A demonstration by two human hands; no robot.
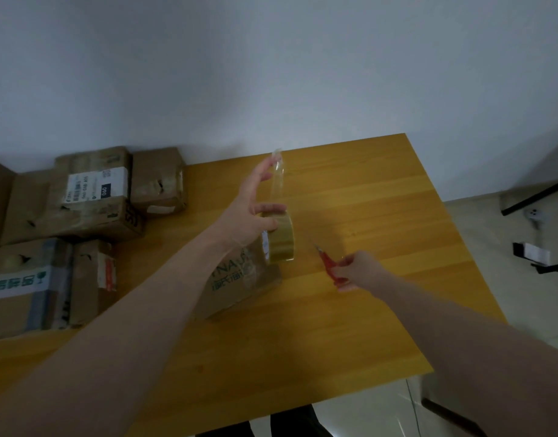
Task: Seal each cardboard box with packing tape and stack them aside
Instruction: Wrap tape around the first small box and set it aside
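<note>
A small cardboard box (240,288) with green print lies on the wooden table (381,234), partly under my left forearm. My left hand (252,212) holds a roll of clear packing tape (281,238) above the box, thumb across the roll. A pulled strip of tape (277,178) stretches up to my raised fingertips. To the right, my right hand (356,271) grips red-handled scissors (329,263), blades pointing toward the tape roll and a short way from it.
Several taped cardboard boxes (91,197) sit grouped at the table's left side, two rows deep. The table's far edge meets a white wall. Right of the table is tiled floor with a black stand (536,197) and a white device (534,255).
</note>
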